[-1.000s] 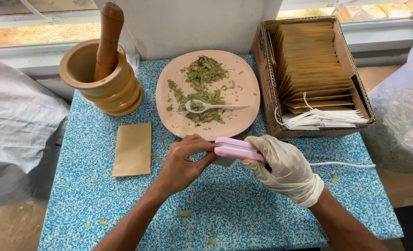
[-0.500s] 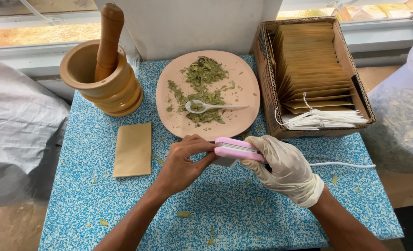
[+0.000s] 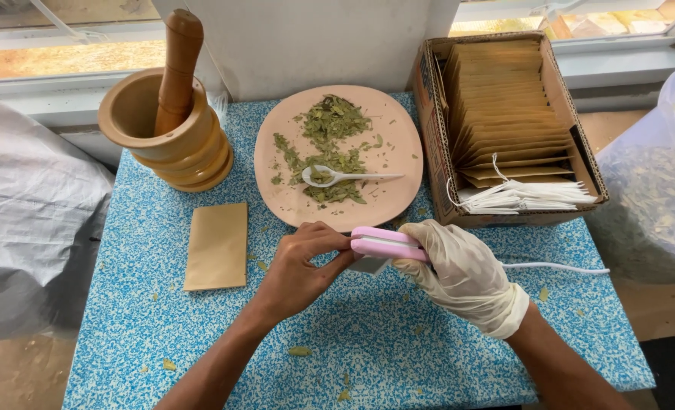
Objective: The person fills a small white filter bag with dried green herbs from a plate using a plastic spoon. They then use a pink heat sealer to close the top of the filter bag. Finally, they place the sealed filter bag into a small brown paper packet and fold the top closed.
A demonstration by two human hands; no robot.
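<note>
Left hand (image 3: 295,266): bare, its grip pinched on the near end of the pink sealer (image 3: 387,243), fingertips pressed to a small pale packet under it.
Right hand (image 3: 462,273): in a white glove, grip closed around the sealer's other end, pressing it down.
Sealer: between both grips, just above the blue speckled counter (image 3: 398,334).
White cord (image 3: 553,267): ran out from behind the right grip.
Pink plate (image 3: 398,137): just beyond the grips, holding dried leaves and a white spoon (image 3: 337,176).
Tan envelope (image 3: 217,245): flat, left of the left grip.

Your left hand (image 3: 299,266) and pink sealer (image 3: 389,244) cover item pinched between them; only pale corner shows, kind unclear. Sealer's rear hidden in your gloved right hand (image 3: 462,275). Plastic bag (image 3: 660,205) cut off by right edge. Pestle (image 3: 178,68) tip hidden inside mortar (image 3: 166,133).
</note>
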